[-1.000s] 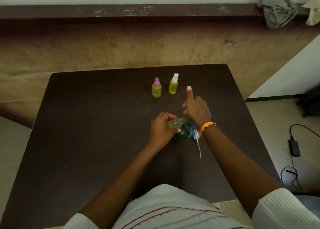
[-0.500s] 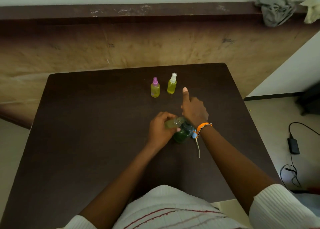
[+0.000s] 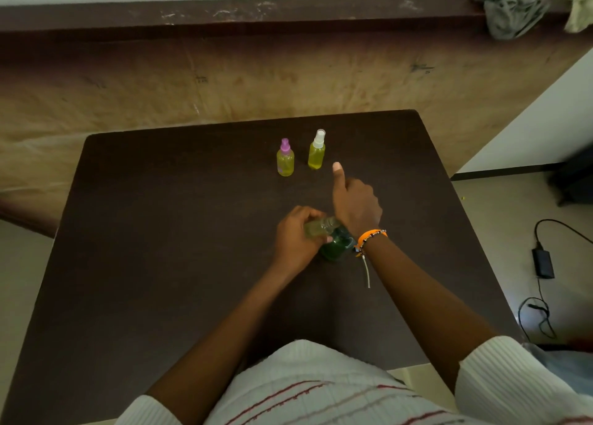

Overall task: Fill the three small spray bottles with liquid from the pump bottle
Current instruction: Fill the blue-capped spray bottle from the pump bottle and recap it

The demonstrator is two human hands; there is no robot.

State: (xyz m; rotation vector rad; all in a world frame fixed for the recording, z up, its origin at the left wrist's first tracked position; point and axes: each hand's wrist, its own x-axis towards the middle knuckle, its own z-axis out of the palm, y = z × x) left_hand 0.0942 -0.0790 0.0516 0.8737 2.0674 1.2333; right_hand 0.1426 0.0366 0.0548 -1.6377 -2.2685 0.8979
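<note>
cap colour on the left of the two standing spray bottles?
Purple cap on the yellow-filled spray bottle; the head view, the only one, shows it clearly.

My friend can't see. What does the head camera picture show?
A left hand tilts a small uncapped bottle against a green pump bottle under the right hand. Two capped yellow spray bottles stand farther back on the table.
</note>
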